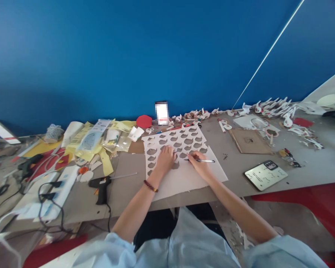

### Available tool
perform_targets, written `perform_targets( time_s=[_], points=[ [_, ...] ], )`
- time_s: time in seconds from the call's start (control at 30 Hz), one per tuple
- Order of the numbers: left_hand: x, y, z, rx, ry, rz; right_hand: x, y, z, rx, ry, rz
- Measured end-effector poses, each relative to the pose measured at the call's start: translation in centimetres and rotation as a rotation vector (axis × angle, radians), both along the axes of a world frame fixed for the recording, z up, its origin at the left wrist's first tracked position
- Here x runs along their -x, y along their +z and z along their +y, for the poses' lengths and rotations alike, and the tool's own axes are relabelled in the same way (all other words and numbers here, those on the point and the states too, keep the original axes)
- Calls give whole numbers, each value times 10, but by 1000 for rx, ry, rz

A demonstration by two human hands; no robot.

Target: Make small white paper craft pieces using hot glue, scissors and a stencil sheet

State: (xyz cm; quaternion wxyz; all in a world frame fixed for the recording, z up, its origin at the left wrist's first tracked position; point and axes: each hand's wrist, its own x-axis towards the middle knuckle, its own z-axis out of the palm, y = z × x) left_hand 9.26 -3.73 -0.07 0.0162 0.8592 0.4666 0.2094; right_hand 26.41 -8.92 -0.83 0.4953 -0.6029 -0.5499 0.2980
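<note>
A white sheet (184,182) lies on the table, its upper part full of rows of cut-out holes that show the grey surface beneath. My right hand (198,163) is closed around a pen (208,160), whose tip points left toward the sheet's middle. Beside it, my left hand (166,159) rests on the sheet, palm down, fingers slightly bent against the paper. What may lie under those fingers is hidden. One hole, just right of my left hand, shows between both hands.
A hot glue gun (102,188) and a power strip (60,193) with cables lie left. Rightward are a phone (265,175), a brown cardboard piece (249,141) and several white cut shapes (276,108). Another phone (162,112) stands against the blue wall (156,56).
</note>
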Motion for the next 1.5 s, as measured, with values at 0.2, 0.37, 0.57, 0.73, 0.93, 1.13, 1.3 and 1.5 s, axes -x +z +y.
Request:
perform_targets(
  time_s=[0.2,0.37,0.57,0.73,0.93,1.13,1.3,1.5],
  points=[
    [9,-12,4,85,-50,-136,2,2,-1,-54,-58,-143],
    [12,-12,6,128,-91,-194,3,-3,1,-47,-38,-155],
    [12,-14,6,129,-101,-200,2,-7,1,-48,-55,-161],
    [12,-15,6,130,-102,-205,3,-4,-1,-45,-68,-171],
    [12,-14,5,129,-100,-207,4,-2,-1,-54,-84,-178],
    [12,-12,4,139,-99,-219,5,-4,-1,-61,-71,-184],
    [12,-13,4,136,-95,-202,4,-7,-1,-71,-41,-183],
    [12,-15,5,123,-89,-201,4,-8,-1,-56,-5,-195]
  ],
)
